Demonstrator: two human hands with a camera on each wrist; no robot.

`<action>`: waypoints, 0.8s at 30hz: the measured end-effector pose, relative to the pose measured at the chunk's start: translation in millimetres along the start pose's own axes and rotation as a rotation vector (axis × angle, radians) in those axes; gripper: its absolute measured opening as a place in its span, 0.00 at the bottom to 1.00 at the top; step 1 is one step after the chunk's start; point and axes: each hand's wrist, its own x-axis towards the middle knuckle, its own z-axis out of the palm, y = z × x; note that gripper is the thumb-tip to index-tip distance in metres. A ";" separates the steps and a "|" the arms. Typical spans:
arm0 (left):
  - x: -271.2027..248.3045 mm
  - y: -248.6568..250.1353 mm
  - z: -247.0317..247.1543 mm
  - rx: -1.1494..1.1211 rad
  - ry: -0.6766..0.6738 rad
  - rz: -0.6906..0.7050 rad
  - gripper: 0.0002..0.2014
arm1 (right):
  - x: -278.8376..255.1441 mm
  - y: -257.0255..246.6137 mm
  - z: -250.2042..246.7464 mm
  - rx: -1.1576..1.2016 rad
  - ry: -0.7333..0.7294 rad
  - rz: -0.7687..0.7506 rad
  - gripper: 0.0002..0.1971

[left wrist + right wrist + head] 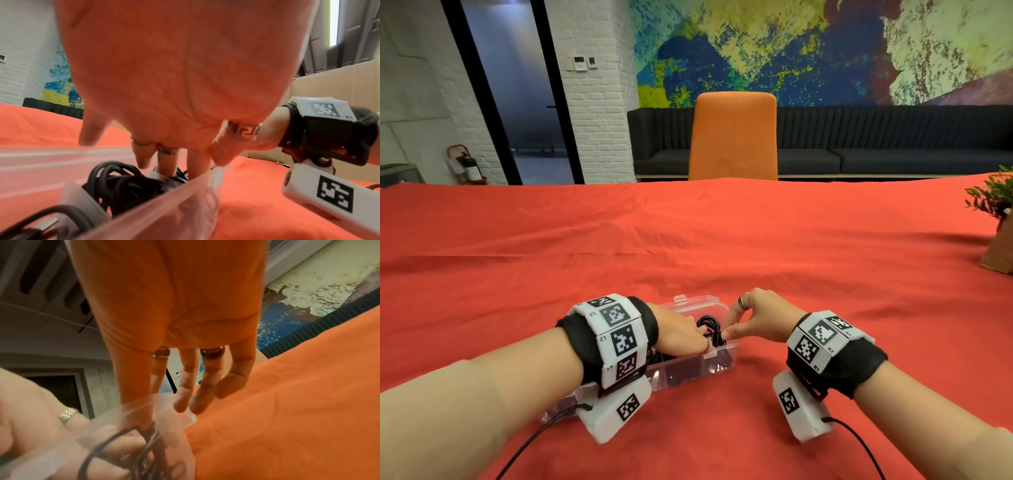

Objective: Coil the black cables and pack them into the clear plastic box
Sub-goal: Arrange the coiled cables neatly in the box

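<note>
The clear plastic box (717,356) lies open on the red cloth, its lid (688,303) tipped back on the far side. Coiled black cables (707,323) sit inside it. My left hand (697,330) reaches in from the left. In the left wrist view its straight fingers (195,164) press down on the cable bundle (121,185) behind the box wall (174,204). My right hand (726,334) comes over the box's right end. Its thumb and forefinger meet on a cable (148,449) seen through the wall (170,434), and its other fingers (185,395) stay straight outside.
Red cloth (688,240) covers the whole table. A potted plant (996,219) stands at the right edge. An orange chair (732,137) sits behind the far edge, with a dark sofa beyond. Thin black leads run from both wrist units toward me.
</note>
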 end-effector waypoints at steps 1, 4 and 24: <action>-0.4 -0.2 -0.4 -0.005 -0.005 0.004 0.36 | 1.0 -1.0 -0.4 -0.002 -0.011 0.010 0.05; -6.5 3.2 -2.3 0.012 -0.022 0.028 0.33 | 7.6 -7.6 -1.7 -0.036 -0.057 0.062 0.05; -19.2 -7.6 -5.7 -0.382 0.077 0.137 0.31 | 12.8 -14.1 7.8 -0.218 -0.036 0.092 0.06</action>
